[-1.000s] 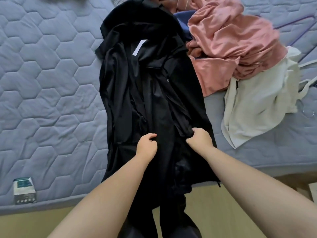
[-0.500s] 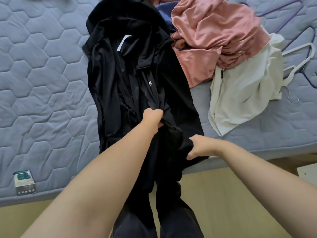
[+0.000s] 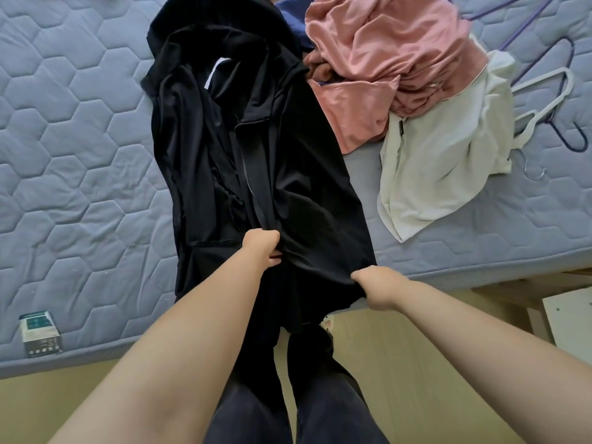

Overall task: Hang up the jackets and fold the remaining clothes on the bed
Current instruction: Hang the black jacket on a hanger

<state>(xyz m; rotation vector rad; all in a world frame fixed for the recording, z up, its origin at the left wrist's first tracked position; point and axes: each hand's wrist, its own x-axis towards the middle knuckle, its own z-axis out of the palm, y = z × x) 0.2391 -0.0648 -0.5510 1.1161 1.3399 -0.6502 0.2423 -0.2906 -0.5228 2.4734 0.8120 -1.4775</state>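
At the bed's (image 3: 80,155) near edge, left hand (image 3: 261,246) and right hand (image 3: 374,285) clench the black jacket's (image 3: 288,174) hem, fingertips buried in cloth.

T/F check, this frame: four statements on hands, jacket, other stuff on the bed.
1. Both hands grip the black jacket. True: the left hand and the right hand each clutch its lower part.
2. The jacket hangs on a hanger. False: it lies spread on the bed; the white hanger lies apart, at the right.
3. The pink garment is folded. False: it lies crumpled.
4. A small box sits on the bed's near left corner. True.
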